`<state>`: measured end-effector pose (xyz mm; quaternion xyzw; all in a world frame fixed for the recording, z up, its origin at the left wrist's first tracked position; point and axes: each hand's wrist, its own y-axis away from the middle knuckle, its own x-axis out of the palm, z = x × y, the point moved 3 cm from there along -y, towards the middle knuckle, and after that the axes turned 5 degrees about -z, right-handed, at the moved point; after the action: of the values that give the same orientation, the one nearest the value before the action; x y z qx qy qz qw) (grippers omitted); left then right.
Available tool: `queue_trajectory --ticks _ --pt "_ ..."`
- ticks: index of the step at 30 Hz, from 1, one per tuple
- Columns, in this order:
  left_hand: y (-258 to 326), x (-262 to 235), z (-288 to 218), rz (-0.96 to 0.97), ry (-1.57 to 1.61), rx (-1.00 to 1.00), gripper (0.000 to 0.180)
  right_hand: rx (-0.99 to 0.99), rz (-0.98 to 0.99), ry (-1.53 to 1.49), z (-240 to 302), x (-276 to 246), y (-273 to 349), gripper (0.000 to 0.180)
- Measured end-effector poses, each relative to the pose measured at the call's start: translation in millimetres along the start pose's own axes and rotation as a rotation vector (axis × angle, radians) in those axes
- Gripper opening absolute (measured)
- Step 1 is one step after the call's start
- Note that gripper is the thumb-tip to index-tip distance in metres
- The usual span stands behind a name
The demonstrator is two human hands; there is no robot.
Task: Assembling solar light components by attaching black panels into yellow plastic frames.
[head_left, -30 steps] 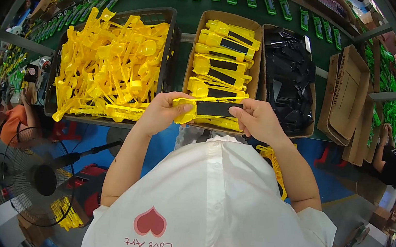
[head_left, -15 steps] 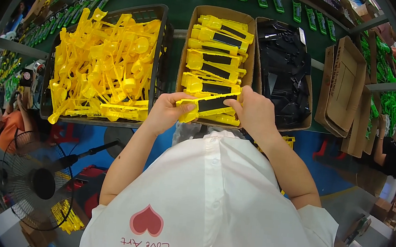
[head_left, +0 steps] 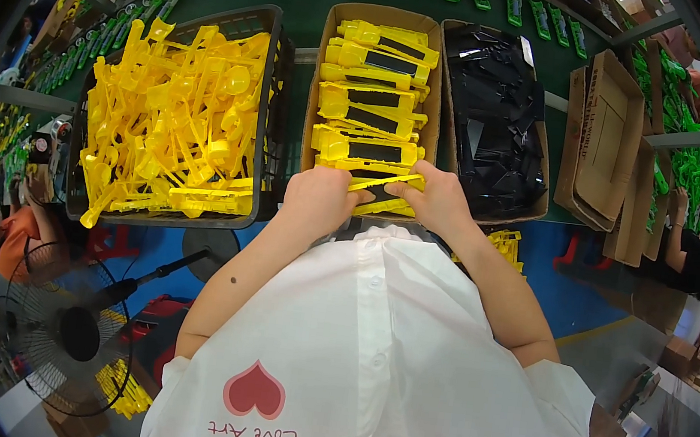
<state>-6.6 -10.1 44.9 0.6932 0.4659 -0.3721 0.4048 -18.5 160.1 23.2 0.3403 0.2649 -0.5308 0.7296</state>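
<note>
Yellow plastic part (head_left: 384, 195) with a dark insert: held in front of my chest, over the near end of a carton (head_left: 382, 15). Seen from above, it is long and narrow, with bright, slightly glossy yellow edging along its far and near sides and a flat, matt-looking black strip between them. It slants, right end a little farther off than the left. Both ends partly hidden by my fingers.

My left hand (head_left: 318, 199) grips the left end, thumb laid across toward the black strip. My right hand (head_left: 438, 201) pinches the right end, thumb likewise pointing inward. Both narrow, closed on the same part.

Just beyond, the carton holds a column of similar yellow pieces (head_left: 370, 121), black strips face up. Left: black crate (head_left: 272, 80) heaped with yellow parts. Right: second carton (head_left: 542, 176) of glossy black pieces (head_left: 492, 105). All on a green table (head_left: 302, 32).
</note>
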Motion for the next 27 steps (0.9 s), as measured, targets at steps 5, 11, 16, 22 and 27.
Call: queue_trajectory --ticks 5,11,16,22,27 --pt "-10.8 6.0 -6.6 -0.203 0.034 0.169 0.03 0.08 0.031 -0.227 -6.8 4.3 10.3 0.052" --pt "-19.8 26.4 3.4 -0.047 -0.125 0.19 0.04 0.126 0.22 0.011 -22.6 29.6 9.2 0.05" --pt "-17.5 44.1 33.1 -0.304 -0.192 0.097 0.085 0.161 0.105 0.048 -38.0 -12.2 -4.5 0.03" --pt "-26.5 44.4 36.3 -0.387 -0.162 0.19 0.088 0.465 -0.316 0.54 -109.5 -60.6 -8.8 0.049" --pt "-2.5 49.7 41.3 -0.355 -0.127 0.248 0.085 0.127 -0.576 0.312 -143.1 -66.0 -9.8 0.023"
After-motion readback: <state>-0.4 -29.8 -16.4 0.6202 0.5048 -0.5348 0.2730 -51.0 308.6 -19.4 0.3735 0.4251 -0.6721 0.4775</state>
